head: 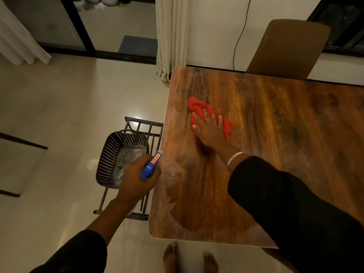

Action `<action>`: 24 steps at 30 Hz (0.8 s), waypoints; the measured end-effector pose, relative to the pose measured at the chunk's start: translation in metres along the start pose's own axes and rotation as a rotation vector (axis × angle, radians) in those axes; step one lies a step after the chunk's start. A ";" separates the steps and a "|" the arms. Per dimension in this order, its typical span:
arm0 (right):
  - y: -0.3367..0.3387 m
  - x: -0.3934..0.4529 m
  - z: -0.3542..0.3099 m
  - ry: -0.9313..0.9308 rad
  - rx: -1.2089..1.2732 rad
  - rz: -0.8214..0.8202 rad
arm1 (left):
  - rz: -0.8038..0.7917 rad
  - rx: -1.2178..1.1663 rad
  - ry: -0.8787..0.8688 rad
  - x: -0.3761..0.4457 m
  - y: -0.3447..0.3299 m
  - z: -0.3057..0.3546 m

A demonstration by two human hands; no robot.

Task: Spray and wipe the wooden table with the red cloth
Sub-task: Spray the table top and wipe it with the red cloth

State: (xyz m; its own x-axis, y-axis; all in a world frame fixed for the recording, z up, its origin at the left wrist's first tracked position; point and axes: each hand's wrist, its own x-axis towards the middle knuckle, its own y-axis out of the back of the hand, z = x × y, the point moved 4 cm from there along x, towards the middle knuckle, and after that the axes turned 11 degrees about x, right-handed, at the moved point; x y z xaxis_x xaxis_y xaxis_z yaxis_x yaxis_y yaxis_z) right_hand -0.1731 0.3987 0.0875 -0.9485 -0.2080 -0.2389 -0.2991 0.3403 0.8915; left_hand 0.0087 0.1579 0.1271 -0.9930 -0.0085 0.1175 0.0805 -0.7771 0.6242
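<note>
The wooden table fills the right half of the head view, with a pale wet film along its left edge. My right hand lies flat with fingers spread on the crumpled red cloth, pressing it to the tabletop near the far left part. My left hand is off the table's left edge, closed around a blue spray bottle whose nozzle points toward the table.
A dark perforated basket sits on a black metal rack just left of the table. A brown chair back stands at the far side. A curtain hangs by the far left corner. My bare feet stand on the tiled floor.
</note>
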 end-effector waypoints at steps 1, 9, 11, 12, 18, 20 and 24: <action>-0.001 0.000 -0.006 0.009 -0.021 0.009 | -0.003 -0.009 0.001 -0.002 0.001 0.000; -0.101 -0.146 -0.045 0.576 -0.142 -0.126 | 0.015 -0.034 0.089 0.001 0.012 -0.018; -0.096 -0.138 -0.042 0.650 -0.094 -0.166 | 0.045 -0.031 0.050 0.005 0.015 -0.022; -0.090 -0.122 -0.041 0.656 -0.071 -0.197 | 0.061 -0.031 0.028 0.008 0.015 -0.023; -0.037 0.037 -0.063 0.431 -0.170 -0.057 | 0.135 -0.022 -0.007 0.011 0.008 -0.038; -0.021 0.079 -0.071 0.370 -0.168 0.001 | 0.138 -0.035 0.014 0.008 0.006 -0.046; -0.022 0.085 -0.084 0.282 -0.090 0.003 | 0.143 -0.048 0.057 0.012 0.013 -0.061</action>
State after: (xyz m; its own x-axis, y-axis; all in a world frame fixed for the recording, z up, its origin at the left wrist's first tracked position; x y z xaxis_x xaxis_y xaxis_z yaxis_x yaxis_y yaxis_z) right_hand -0.2386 0.2960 0.0795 -0.8791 -0.4584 -0.1308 -0.2740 0.2614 0.9255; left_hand -0.0070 0.1094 0.0892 -0.9752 -0.1553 0.1576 0.2181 -0.7945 0.5667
